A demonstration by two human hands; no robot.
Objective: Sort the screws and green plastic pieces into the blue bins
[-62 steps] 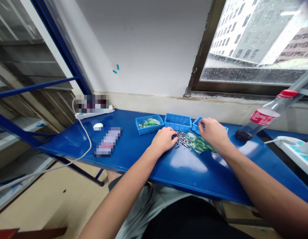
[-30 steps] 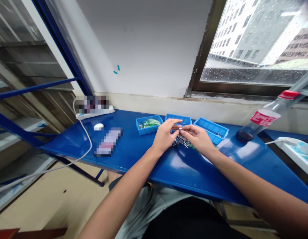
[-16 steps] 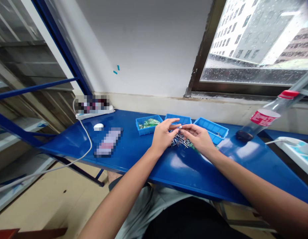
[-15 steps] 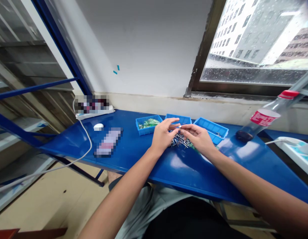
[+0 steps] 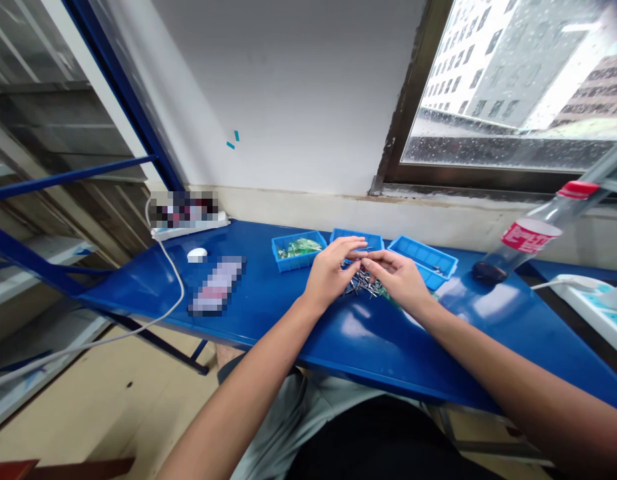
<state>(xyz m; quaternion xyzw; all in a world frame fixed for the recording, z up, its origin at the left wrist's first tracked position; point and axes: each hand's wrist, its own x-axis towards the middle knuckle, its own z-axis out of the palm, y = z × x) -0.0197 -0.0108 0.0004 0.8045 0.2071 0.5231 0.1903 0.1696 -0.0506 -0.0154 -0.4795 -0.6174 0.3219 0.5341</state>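
Screws (image 5: 364,285) are left loose beneath the left hand (image 5: 326,272) and right hand (image 5: 399,275); fingers are narrowed, contents undiscernible. Green packets (image 5: 303,246) are binned at ten o'clock.

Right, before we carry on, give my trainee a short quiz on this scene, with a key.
1. True or false: the left hand and right hand are close together above loose metal pieces.
2. Which blue tray holds a heap of green pieces? A) right; B) middle; C) left.
3. Fill in the colour: the cap on the bottle is ____.

Key: 1 true; 2 C; 3 red.
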